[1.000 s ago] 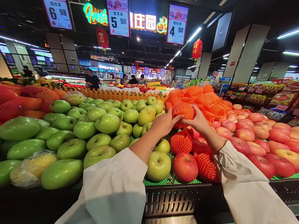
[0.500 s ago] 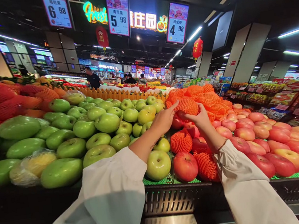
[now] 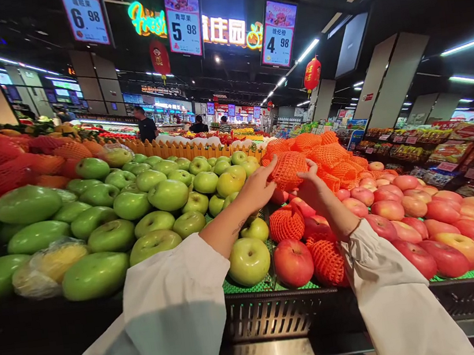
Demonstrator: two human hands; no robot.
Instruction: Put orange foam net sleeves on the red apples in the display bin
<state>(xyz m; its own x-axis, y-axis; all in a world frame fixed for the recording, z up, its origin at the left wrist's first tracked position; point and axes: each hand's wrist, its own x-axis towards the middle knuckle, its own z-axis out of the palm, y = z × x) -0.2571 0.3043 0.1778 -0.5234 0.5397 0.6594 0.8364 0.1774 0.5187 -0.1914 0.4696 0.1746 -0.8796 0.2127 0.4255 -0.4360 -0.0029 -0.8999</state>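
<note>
Both my hands hold up one apple wrapped in an orange foam net (image 3: 289, 169) over the red apple pile. My left hand (image 3: 259, 187) grips its left side with the thumb stretched up along the net. My right hand (image 3: 314, 189) cups it from below and from the right, fingers curled onto the net. Under the hands lie more netted apples (image 3: 286, 224) and bare red apples (image 3: 293, 262). A heap of netted apples (image 3: 325, 154) rises just behind.
Green apples (image 3: 149, 212) fill the bin on the left, red apples (image 3: 426, 222) the bin on the right. A black crate edge (image 3: 281, 311) runs along the front. Price signs (image 3: 183, 18) hang overhead. People (image 3: 145, 125) stand far back by other stalls.
Both hands have lifted the netted apple a little higher and further back. The right hand has slid from the top of it to beneath it.
</note>
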